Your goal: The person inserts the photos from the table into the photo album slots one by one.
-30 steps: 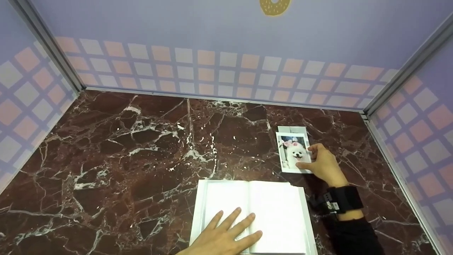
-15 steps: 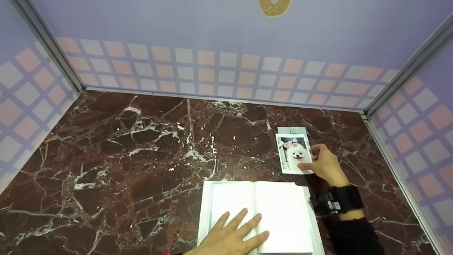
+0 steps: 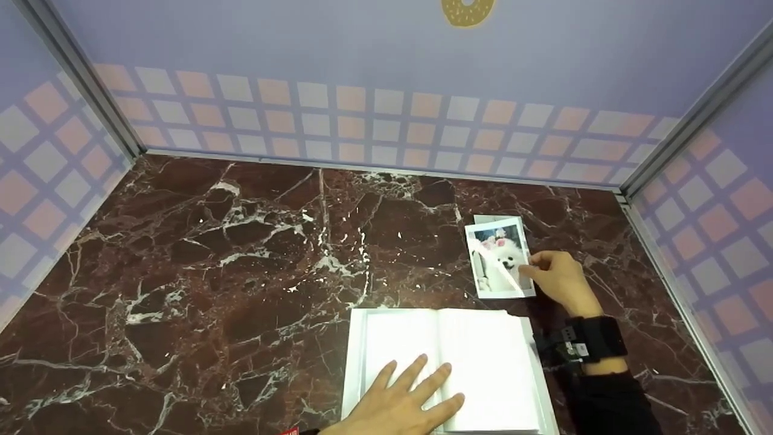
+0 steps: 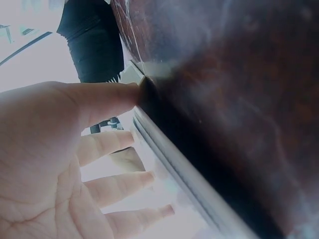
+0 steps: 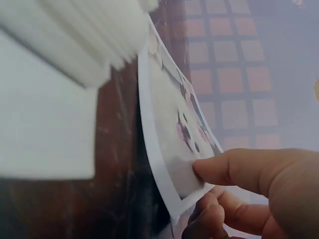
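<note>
An open book with blank white pages (image 3: 489,368) lies at the front of the table. My left hand (image 3: 401,402) rests spread on its left page and across the fold; the left wrist view shows the thumb at the book's edge. Beyond the book, my right hand (image 3: 561,278) pinches the right edge of a white-bordered photo (image 3: 498,281) of a fluffy white dog with pink flowers. In the right wrist view the thumb lies on the photo's face (image 5: 169,124), fingers curled beneath, and the photo bows upward. Behind it, a pale card (image 3: 495,219) is mostly covered.
The tabletop (image 3: 181,272) is dark red-brown marble with white veins. Lilac panels with pink and white checks enclose it at the back (image 3: 362,121) and both sides. A black band (image 3: 595,344) circles my right wrist.
The photo has tilted, its top swinging left, and a streak of glare now crosses it. My right hand has shifted slightly right. Book and left hand have slid a little right.
</note>
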A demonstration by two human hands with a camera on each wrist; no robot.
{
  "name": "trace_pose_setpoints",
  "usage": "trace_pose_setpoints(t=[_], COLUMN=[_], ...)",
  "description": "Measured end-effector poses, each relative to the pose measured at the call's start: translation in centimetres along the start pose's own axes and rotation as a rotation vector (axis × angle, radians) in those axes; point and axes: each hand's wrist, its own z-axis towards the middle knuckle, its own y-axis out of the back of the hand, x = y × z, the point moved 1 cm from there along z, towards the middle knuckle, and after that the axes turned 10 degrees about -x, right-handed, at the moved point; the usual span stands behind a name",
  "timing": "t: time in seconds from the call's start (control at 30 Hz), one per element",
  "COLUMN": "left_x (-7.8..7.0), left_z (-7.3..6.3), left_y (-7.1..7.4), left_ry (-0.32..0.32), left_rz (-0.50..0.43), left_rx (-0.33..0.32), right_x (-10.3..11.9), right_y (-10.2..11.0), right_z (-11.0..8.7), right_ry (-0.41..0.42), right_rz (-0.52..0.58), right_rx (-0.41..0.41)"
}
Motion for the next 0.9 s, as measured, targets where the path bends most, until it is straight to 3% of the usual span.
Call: trace_pose_setpoints(t=[0.27,0.47,0.9], left_x=[-0.1,-0.1,0.1], left_z=[0.0,0.1,0.2], left_y=[0.1,0.0,0.6], left_ry=[0.005,-0.008,-0.029], left_rz=[-0.005,0.004,0.076], left_rx=[0.011,-0.021,-0.049], right_x=[0.6,2.0,5.8], right_y=[1.9,2.7,1.1], right_z=[-0.6,-1.3,-2.8], right_ry=[0.052,0.122,0.165], right_rz=[0.039,0.079,0.282], right_rx=[-0.025,-0.055,-0.002])
